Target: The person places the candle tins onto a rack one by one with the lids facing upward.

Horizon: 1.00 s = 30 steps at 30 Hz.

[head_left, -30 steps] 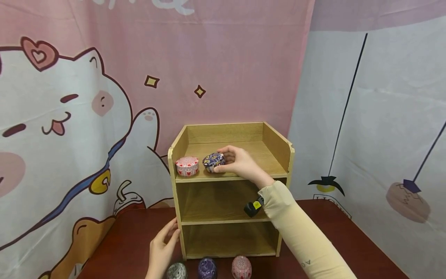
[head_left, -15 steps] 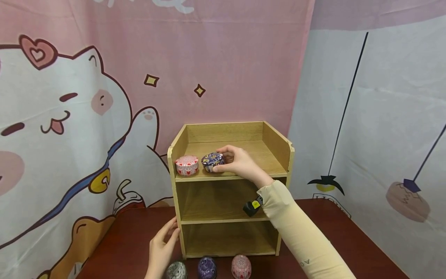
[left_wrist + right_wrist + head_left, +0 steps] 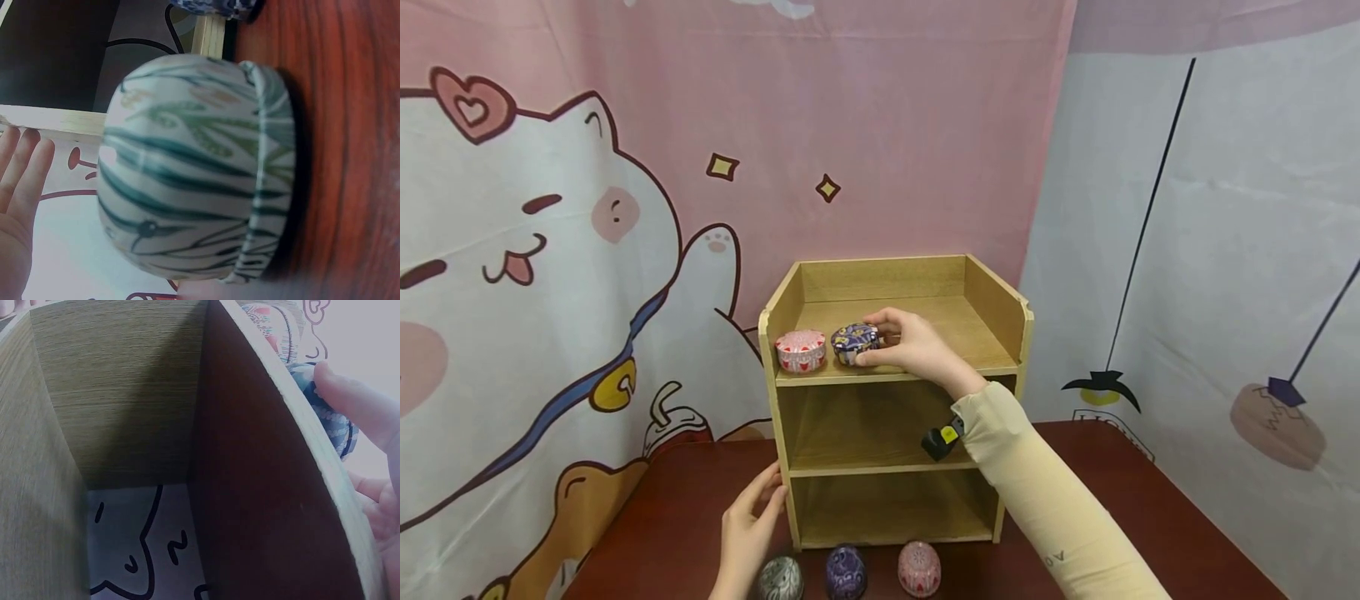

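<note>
Standing on the red-brown table (image 3: 1120, 487), the wooden shelf unit (image 3: 996, 308) is light enough, I judge, to skid or rock if I press it unevenly. My left hand (image 3: 748, 521), fingers loosely extended, lies against its left side panel; a hard push there could jolt everything on top. My right hand (image 3: 913, 342) pinches the blue tin (image 3: 850, 340) between thumb and fingers, at the front of the top board; I cannot tell whether its base sits flat. The black wrist camera (image 3: 942, 437) hangs before the middle compartment and could knock the board if I dropped my wrist. Too far leftward, the blue tin would bump the pink tin (image 3: 801, 352) just beside it; let go too near the front edge, it could tumble onto the three tins (image 3: 846, 572) below.
</note>
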Tool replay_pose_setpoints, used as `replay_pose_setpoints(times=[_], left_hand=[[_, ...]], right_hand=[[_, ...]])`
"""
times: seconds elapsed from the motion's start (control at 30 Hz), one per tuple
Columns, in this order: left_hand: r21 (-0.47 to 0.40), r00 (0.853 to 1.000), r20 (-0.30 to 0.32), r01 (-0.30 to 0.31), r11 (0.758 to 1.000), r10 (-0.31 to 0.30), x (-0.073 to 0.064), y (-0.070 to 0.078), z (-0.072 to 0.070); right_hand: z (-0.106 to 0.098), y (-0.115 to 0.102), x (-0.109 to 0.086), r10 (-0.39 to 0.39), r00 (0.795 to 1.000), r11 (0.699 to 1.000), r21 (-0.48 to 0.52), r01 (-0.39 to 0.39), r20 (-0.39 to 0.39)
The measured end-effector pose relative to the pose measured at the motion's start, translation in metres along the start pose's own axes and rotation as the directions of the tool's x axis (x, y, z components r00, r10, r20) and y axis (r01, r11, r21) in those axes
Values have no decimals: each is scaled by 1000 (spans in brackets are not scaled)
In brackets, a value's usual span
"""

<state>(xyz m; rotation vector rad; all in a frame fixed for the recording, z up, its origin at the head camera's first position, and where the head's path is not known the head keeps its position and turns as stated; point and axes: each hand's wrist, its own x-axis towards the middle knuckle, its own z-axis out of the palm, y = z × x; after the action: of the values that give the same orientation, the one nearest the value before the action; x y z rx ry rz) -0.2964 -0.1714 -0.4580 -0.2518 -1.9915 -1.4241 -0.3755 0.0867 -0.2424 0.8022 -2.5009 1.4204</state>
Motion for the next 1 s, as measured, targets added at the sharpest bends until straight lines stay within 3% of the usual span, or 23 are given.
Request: replay_pose_setpoints(times=[0.43, 1.0], left_hand=[[-18, 1000, -4, -6, 1000, 5, 2, -1, 1], [-29, 1000, 0, 8, 1000, -8, 1, -1, 0]], right_hand=[[0, -3, 1, 21, 1000, 1000, -10, -21, 14], [1, -3, 1, -32, 998, 999, -8, 32, 55]])
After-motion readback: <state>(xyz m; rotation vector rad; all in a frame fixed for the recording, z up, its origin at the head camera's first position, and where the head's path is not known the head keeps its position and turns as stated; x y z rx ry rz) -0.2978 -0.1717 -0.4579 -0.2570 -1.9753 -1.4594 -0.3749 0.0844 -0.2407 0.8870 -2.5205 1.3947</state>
